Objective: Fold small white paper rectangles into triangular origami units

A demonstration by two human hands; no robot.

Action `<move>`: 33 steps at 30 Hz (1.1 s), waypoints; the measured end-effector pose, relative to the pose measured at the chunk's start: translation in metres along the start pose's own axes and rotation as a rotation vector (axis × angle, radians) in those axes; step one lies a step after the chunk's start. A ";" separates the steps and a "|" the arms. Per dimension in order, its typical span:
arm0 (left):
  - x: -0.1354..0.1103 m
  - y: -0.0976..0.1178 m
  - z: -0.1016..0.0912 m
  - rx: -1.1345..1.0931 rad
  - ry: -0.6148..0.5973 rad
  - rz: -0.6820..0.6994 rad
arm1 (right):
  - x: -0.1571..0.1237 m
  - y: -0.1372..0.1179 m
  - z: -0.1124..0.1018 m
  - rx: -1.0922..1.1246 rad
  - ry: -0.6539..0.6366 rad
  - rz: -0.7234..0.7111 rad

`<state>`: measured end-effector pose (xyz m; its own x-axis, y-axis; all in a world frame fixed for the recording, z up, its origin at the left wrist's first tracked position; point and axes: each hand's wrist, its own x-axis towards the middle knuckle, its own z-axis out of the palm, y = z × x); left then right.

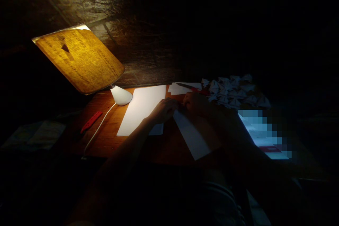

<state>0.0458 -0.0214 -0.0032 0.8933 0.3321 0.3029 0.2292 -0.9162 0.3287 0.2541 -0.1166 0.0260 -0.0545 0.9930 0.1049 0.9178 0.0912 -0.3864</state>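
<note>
In the head view, a white sheet of paper point(192, 139) lies on the wooden table, partly in the shadow of my right arm. At its far end my left hand point(166, 107) has its fingers bent onto the paper. Close beside it, my right hand point(194, 101) is closed at the same end, its fingertips dim and partly hidden. Under and left of my left hand is a stack of white paper point(144, 104). Just beyond my right hand are scissors with red handles point(202, 91), by some smaller white paper pieces point(174, 87).
A lamp point(122, 96) with a printed yellow shade point(79, 60) stands at the back left, its white cable point(99, 127) running forward. A red utility knife point(91, 122) lies left. Several folded paper pieces point(233, 93) fill the back right, near a lit screen point(272, 153).
</note>
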 end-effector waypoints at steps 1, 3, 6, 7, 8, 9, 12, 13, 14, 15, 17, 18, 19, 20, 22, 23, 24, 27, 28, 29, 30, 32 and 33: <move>0.000 0.000 0.000 -0.004 -0.005 0.002 | 0.000 0.000 0.000 0.007 0.004 0.006; 0.000 0.000 -0.001 -0.017 -0.014 0.009 | -0.001 -0.002 0.001 0.020 0.012 0.023; 0.001 0.002 -0.003 -0.028 -0.009 0.021 | -0.002 -0.003 0.002 0.010 0.027 0.008; 0.001 0.002 -0.004 -0.025 -0.008 0.023 | -0.002 -0.003 0.002 0.007 0.033 0.000; 0.001 0.003 -0.005 -0.021 -0.007 0.024 | -0.001 -0.002 0.003 0.005 0.036 -0.008; 0.001 0.004 -0.006 -0.018 -0.008 0.022 | -0.001 -0.001 0.003 0.002 0.038 -0.015; 0.000 0.004 -0.006 -0.020 -0.012 0.028 | 0.000 0.001 0.004 -0.007 0.034 -0.031; 0.000 0.004 -0.005 -0.023 -0.013 0.029 | 0.001 0.002 0.005 -0.012 0.033 -0.033; 0.000 0.003 -0.004 -0.024 -0.009 0.027 | 0.001 0.002 0.005 -0.016 0.033 -0.037; -0.001 0.001 -0.002 -0.027 -0.005 0.027 | 0.001 0.002 0.006 -0.019 0.034 -0.041; -0.001 -0.003 0.002 -0.040 0.016 0.020 | 0.002 0.003 0.007 -0.024 0.036 -0.049; -0.001 -0.005 0.003 -0.058 0.015 0.032 | 0.003 0.004 0.008 -0.025 0.039 -0.052; 0.000 -0.007 0.005 -0.074 0.017 0.036 | 0.003 0.004 0.009 -0.025 0.044 -0.050; 0.000 -0.008 0.005 -0.089 0.003 0.043 | 0.004 0.006 0.010 -0.017 0.052 -0.051; 0.000 -0.009 0.006 -0.090 0.004 0.044 | 0.006 0.010 0.012 0.005 0.066 -0.052; -0.001 -0.008 0.005 -0.084 0.010 0.043 | 0.007 0.014 0.013 0.019 0.062 -0.070; -0.001 -0.007 0.005 -0.079 0.007 0.047 | 0.008 0.018 0.015 0.033 0.053 -0.092; -0.001 -0.004 0.004 -0.056 0.006 0.044 | 0.014 0.036 0.025 0.061 0.085 -0.178; -0.001 -0.004 0.003 -0.048 -0.007 0.039 | 0.017 0.043 0.030 0.066 0.094 -0.208; -0.001 -0.005 0.003 -0.039 -0.023 0.024 | 0.020 0.050 0.035 0.072 0.121 -0.225; -0.001 -0.006 0.002 -0.033 -0.041 0.010 | 0.024 0.057 0.041 0.078 0.136 -0.252; -0.001 -0.007 0.000 -0.036 -0.071 0.009 | 0.030 0.069 0.049 0.096 0.168 -0.294; -0.002 -0.006 -0.001 -0.041 -0.073 0.017 | 0.031 0.073 0.052 0.108 0.188 -0.310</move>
<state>0.0420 -0.0158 -0.0047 0.9229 0.2983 0.2434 0.1991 -0.9109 0.3614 0.2990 -0.0748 -0.0463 -0.2411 0.8865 0.3949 0.8214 0.4031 -0.4035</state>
